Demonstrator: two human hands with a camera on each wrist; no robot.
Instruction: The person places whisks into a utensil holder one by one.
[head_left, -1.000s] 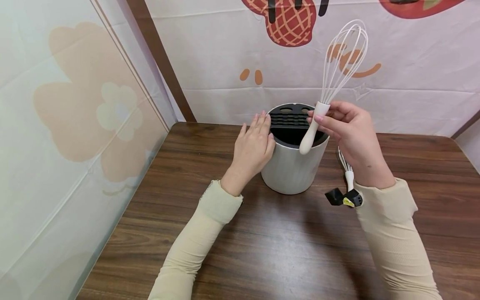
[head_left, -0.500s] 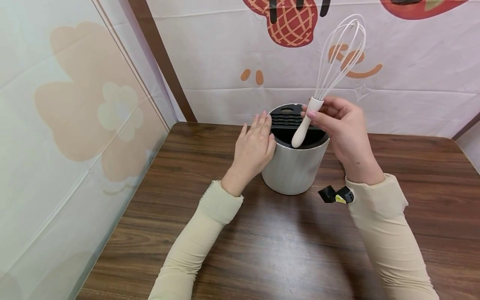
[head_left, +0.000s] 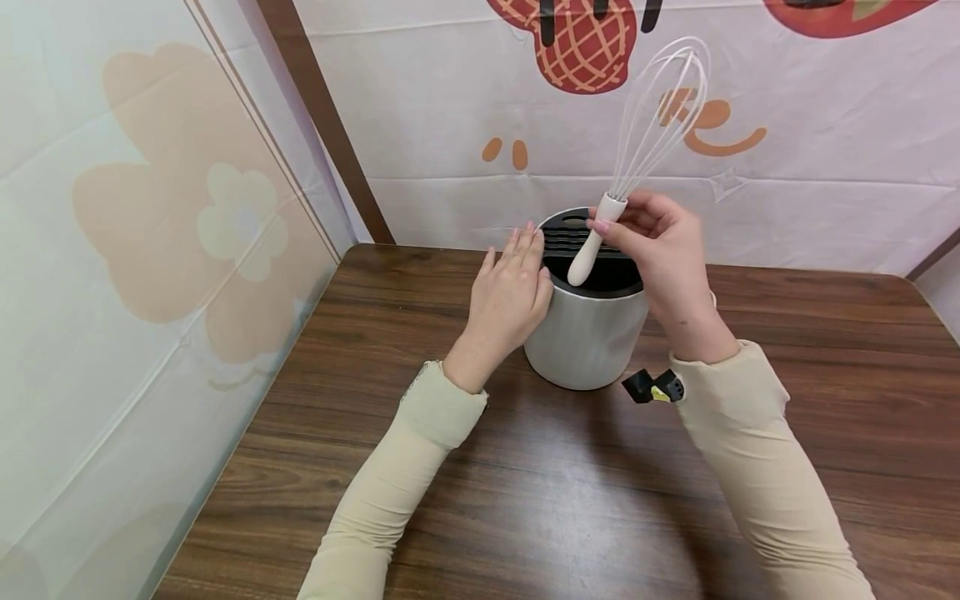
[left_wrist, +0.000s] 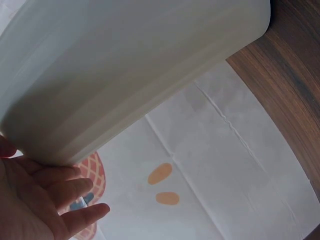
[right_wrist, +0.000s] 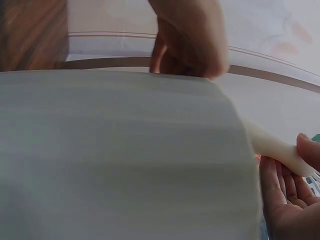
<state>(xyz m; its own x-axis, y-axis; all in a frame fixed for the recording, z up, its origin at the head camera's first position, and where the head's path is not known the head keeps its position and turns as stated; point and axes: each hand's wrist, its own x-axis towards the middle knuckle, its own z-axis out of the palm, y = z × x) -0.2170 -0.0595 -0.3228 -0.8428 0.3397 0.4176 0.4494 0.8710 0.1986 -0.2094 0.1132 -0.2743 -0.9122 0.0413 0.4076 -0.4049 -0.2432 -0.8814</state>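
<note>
A white whisk (head_left: 592, 243) is pinched near the top of its handle by my right hand (head_left: 663, 258), wires up and tilted to the right. The handle's lower end overlaps the front opening of a round utensil holder (head_left: 585, 342), pale grey with a black slotted insert (head_left: 570, 240). My left hand (head_left: 506, 296) rests on the holder's left side, fingers extended at the rim. In the left wrist view the fingers (left_wrist: 75, 192) lie along the holder's wall. The right wrist view shows the whisk handle (right_wrist: 277, 147) between thumb and fingers, just beyond the rim.
The holder stands on a dark wooden table (head_left: 360, 350), near its back edge. A printed cloth (head_left: 427, 100) hangs right behind, and another (head_left: 150, 250) stands along the left side. A small black device (head_left: 652, 387) sits at the right cuff.
My right hand has carried the whisk left and slightly down, bringing its handle over the holder's opening. The smaller whisk on the table is now mostly hidden behind my right arm. My left hand stays put.
</note>
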